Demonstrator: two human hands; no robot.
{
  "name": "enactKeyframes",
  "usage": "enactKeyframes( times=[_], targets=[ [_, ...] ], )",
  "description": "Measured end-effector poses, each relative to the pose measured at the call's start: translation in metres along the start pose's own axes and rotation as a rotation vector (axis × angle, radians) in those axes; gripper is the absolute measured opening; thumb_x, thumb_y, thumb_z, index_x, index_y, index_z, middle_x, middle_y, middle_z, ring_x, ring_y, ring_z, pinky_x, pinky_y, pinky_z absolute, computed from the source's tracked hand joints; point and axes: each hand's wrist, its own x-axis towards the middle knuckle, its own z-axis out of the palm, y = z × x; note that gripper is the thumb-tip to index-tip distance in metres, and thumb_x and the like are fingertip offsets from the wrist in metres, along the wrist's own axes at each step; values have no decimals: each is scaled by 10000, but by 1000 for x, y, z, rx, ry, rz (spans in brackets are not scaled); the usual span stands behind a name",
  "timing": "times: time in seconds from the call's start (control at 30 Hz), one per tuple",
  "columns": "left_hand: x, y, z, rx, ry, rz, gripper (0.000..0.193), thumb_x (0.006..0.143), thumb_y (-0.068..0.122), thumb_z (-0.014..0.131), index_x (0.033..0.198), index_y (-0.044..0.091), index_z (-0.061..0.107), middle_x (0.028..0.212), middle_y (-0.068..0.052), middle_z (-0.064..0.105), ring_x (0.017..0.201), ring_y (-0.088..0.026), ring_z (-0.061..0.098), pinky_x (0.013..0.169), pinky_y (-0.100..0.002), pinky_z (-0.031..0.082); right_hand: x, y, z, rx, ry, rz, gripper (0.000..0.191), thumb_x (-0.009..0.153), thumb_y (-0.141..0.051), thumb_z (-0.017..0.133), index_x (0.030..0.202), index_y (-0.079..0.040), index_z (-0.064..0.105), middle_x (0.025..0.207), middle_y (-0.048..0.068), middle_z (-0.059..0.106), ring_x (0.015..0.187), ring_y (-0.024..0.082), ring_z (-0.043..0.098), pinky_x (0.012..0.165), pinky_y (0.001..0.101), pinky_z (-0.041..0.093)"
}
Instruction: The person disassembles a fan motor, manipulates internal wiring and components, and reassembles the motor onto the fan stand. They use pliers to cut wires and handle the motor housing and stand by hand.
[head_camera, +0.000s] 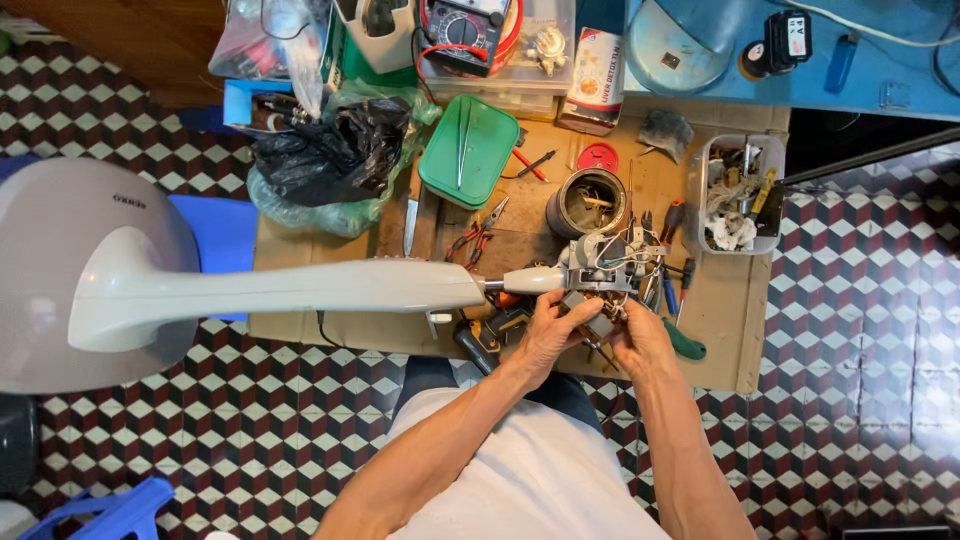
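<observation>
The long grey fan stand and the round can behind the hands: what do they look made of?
The fan stand looks like moulded plastic: pale grey, smooth, softly glossy, with rounded seamless curves. The round can seems to be metal: a thin, dull grey rim with a worn sheen. Both hands, left and right, grip the motor assembly, apparently bare metal with wires.
</observation>
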Motion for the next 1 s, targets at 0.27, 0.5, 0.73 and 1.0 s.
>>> enactKeyframes(
  times=[0.27, 0.5, 0.73, 1.0],
  targets=[
    [4, -27, 30, -10, 44, 148, 853, 808, 376, 809, 1494, 60, 413, 1238, -69, 639, 1129, -154, 637, 975, -355, 557, -19, -44, -38, -446, -220, -50, 240, 969, -165, 582, 1067, -6, 733, 1019, 62, 730, 906, 129, 678, 802, 274, 570],
    [2, -37, 50, 11, 106, 189, 804, 837, 401, 785, 1498, 72, 468, 1170, -61, 664, 1061, -138, 649, 933, -348, 549, -37, -106, -59, -541, -213, -318, 289, 1016, -174, 562, 1115, 58, 701, 1053, 140, 747, 947, 194, 743, 864, 295, 579],
    [1, -54, 61, -110, 91, 200, 581, 893, 463, 717, 1336, 117, 568, 1166, -8, 679, 1039, -107, 648, 928, -338, 534, -56, -123, -49, -752, -375, -544, 359, 971, -142, 633, 1308, -24, 665, 1173, 128, 713, 1050, 167, 689, 909, 270, 562],
    [6, -74, 73, -112, 129, 226, 457, 924, 447, 702, 1238, 137, 584, 1131, -11, 687, 1002, -118, 657, 915, -342, 533, -52, -149, -27, -1284, -602, -765, 706, 825, -288, 789, 1437, -76, 510, 1413, 138, 495, 879, 211, 629, 792, 340, 539]
  ],
)
